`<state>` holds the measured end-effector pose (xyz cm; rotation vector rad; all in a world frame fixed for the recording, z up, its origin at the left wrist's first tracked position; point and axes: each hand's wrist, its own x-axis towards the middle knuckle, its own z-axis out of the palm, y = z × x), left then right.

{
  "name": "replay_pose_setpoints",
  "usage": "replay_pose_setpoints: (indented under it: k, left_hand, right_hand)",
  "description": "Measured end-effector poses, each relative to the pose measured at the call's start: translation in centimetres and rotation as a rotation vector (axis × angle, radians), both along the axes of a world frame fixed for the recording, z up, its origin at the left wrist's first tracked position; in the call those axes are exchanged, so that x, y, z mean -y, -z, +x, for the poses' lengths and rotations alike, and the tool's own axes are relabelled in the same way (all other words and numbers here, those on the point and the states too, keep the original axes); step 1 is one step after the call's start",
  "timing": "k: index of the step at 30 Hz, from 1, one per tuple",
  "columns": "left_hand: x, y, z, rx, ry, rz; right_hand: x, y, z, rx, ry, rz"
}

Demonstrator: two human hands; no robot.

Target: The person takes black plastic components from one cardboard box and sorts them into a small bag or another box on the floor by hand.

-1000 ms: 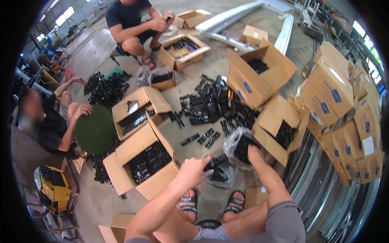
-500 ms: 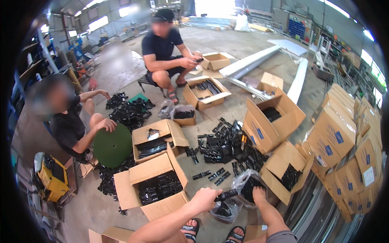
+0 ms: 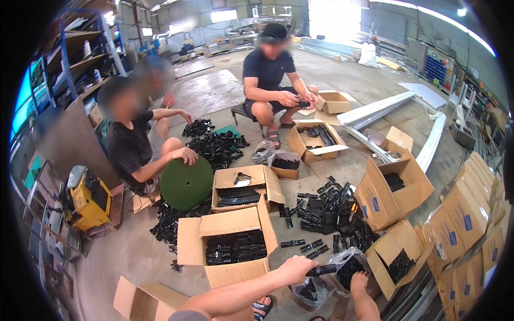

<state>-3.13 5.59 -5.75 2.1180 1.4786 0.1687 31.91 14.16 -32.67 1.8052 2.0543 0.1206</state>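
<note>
My left hand [image 3: 299, 269] is closed round one end of a black oblong part [image 3: 323, 270], held nearly level over the plastic bags. Beside it, my right hand [image 3: 360, 281] reaches into the mouth of a clear plastic bag [image 3: 365, 259] with small black pieces [image 3: 349, 266] inside. Its fingers bend down at the pieces, and the fingertips are hidden. A second clear bag [image 3: 316, 295] with black pieces sits on the floor below my left hand. Several similar black parts [image 3: 311, 245] lie on the floor just beyond, in front of a larger heap [image 3: 326, 211].
Open cartons of black parts stand left [image 3: 214, 230] and right [image 3: 417, 235] of my hands. Another open carton [image 3: 150, 299] is at lower left. One person holds a green disc [image 3: 186, 183]; another sits with a black part [image 3: 304, 104]. Stacked cartons [image 3: 460, 224] line the right.
The view has turned left, so the scene sits farther right in the picture. My left hand still grips the black part, and my right hand remains at the bag.
</note>
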Motion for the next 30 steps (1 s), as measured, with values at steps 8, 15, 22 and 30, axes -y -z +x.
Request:
replay_pose_setpoints:
  k: [8,15,22,30]
  left_hand:
    - [0.0,-1.0,0.9,0.077,-0.022,0.029]
    - [0.2,-2.0,0.7,0.047,-0.012,0.023]
    - [0.4,-1.2,0.2,0.022,-0.017,0.054]
    - [-0.4,-1.1,-0.1,0.025,-0.015,0.098]
  right_hand:
    - [0.1,0.3,0.3,-0.028,0.033,-0.079]
    - [-1.4,-2.2,-0.4,-0.188,0.357,-0.221]
    - [-0.2,-4.2,-1.3,-0.250,0.254,-0.164]
    - [-1.7,-11.2,-2.3,-0.987,0.000,0.028]
